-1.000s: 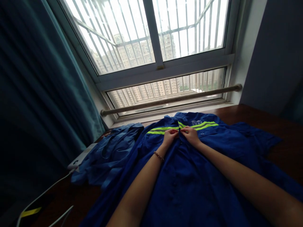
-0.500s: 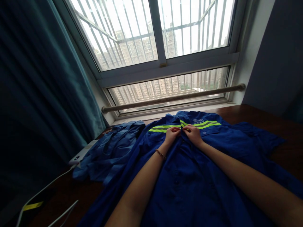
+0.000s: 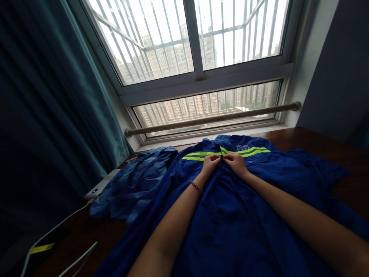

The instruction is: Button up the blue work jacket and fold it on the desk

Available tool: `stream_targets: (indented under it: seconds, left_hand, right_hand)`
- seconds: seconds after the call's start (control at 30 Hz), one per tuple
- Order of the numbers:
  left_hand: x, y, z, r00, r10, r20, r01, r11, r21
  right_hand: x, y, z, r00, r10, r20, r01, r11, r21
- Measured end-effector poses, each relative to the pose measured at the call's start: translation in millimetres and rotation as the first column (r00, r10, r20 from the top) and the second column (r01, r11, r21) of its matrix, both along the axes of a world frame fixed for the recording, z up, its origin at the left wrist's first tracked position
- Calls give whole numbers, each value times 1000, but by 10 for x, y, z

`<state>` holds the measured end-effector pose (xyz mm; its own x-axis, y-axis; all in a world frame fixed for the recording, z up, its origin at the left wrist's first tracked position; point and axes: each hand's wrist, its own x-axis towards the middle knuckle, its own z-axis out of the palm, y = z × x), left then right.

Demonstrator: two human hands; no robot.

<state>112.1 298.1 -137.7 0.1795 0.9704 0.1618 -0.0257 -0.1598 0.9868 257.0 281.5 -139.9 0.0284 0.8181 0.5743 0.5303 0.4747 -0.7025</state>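
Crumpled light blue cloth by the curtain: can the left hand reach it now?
Probably yes: the left hand pinches the striped royal blue shirt, but nothing tall stands between it and the light blue cloth.

Matt blue cloth shirt point(image 3: 276, 173) (a bit creased) on smooth, slightly glossy dk. brown wood surface point(image 3: 291, 137), w/ shiny yellow-green bands point(image 3: 256, 151).

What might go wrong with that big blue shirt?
The left hand and right hand pinch the blue shirt near its stripes; a hard tug might crease it. The lighter blue cloth lies right beside it and could get dragged. The white cable hangs loosely and might snag.
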Motion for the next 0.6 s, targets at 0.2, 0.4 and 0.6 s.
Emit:
stream_targets:
  seconds: [0.2,0.4,0.6]
  left_hand:
    - [-7,-7,6,988,10,-156,10,992,127]
    - [-14,46,-28,992,27,-120,-18,997,81]
    - [-12,68,-59,996,18,90,-13,999,-51]
  right_hand:
    - [1,-15,17,999,3,48,1,997,-72]
    - [-38,-55,52,996,19,84,-14,997,-70]
    - [-57,-47,43,998,37,47,-36,999,-34]
